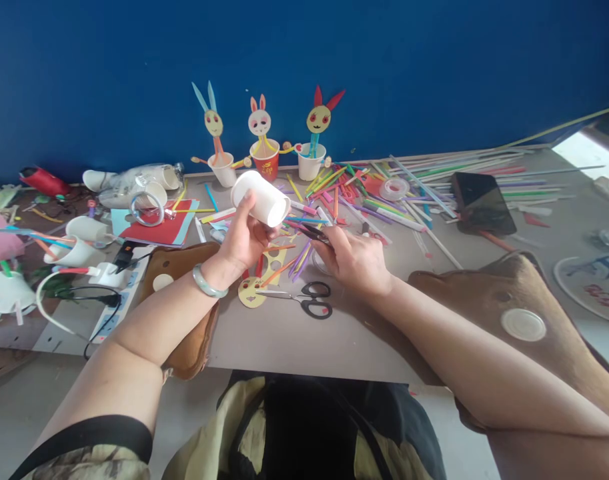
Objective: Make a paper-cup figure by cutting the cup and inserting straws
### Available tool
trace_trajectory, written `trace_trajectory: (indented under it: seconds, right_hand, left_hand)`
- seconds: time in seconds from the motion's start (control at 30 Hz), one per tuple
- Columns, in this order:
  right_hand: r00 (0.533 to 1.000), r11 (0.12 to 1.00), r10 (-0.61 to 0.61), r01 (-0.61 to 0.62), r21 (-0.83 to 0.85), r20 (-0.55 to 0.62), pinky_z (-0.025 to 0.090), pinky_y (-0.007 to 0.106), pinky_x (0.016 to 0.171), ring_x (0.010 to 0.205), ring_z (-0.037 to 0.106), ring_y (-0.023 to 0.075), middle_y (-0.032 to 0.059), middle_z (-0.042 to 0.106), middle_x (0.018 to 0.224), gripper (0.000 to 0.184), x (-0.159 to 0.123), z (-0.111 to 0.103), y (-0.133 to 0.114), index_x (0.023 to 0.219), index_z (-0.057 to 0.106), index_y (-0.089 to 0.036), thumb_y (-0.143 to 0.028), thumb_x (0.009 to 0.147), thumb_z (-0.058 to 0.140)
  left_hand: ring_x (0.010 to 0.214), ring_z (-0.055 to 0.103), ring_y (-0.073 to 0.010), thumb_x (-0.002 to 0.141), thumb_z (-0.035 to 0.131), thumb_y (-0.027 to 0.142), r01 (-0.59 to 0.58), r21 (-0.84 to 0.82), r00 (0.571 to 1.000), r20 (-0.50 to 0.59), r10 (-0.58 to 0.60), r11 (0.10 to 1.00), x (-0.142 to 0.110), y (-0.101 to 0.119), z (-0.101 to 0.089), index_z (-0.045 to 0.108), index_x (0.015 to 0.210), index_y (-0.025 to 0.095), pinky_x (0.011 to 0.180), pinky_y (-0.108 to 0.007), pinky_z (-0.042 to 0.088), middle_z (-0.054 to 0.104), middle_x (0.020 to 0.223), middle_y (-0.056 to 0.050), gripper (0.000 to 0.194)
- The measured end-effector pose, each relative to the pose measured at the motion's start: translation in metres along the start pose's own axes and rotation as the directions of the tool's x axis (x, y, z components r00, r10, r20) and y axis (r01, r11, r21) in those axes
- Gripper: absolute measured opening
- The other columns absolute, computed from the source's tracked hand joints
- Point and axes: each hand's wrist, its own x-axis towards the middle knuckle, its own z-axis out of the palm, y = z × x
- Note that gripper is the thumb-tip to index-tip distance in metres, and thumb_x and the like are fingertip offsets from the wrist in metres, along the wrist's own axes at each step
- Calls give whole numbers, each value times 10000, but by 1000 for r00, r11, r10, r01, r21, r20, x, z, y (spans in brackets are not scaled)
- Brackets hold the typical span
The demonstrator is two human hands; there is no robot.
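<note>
My left hand [247,237] is closed round a white paper cup [261,198], tilted on its side above the table. To the right, my right hand [357,259] grips a dark slim tool [314,231] that points toward the cup; its kind is mostly hidden by the fingers. Below the hands lie black-handled scissors [316,300], their blades reaching over a round yellow paper face [253,292]. Coloured sticks [299,260] and a yellow strip with round holes [275,265] rest between the hands.
Three cup figures with rabbit faces, among them a red cup [265,163], stand along the blue wall. A pile of coloured sticks [384,207] and a black phone [483,203] are at right. Brown cushions [459,300] flank the work area; a power strip [124,293] lies left.
</note>
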Motion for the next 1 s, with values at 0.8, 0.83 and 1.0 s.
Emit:
trace_trajectory:
  seconds: [0.8, 0.83, 1.0]
  right_hand:
    - [995, 998, 48, -50, 31, 86, 244, 278, 514, 566, 611, 184, 78, 689, 671, 521, 0, -2, -5, 1022, 635, -129, -493, 1041, 264]
    - [995, 998, 49, -52, 40, 82, 251, 276, 516, 575, 620, 185, 78, 697, 684, 516, 0, -2, -5, 1025, 635, -131, -498, 1037, 273]
    - [999, 993, 32, -36, 109, 41, 295, 270, 526, 610, 649, 194, 68, 706, 718, 464, -1, -5, -6, 1094, 619, -136, -499, 1011, 342]
  left_hand:
    - [588, 615, -105, 691, 839, 513, 6, 62, 999, 46, -9, 998, -4, -11, -3, 677, 981, 150, 513, -209, 479, 695, 783, -21, 491]
    - [592, 617, -106, 677, 847, 514, 6, 61, 999, 52, -9, 998, -4, -12, -3, 674, 983, 153, 505, -206, 474, 700, 790, -22, 504]
    - [552, 599, -95, 683, 810, 590, 56, 58, 998, 17, -57, 997, -6, -11, 0, 670, 995, 153, 439, -194, 421, 729, 834, -47, 556]
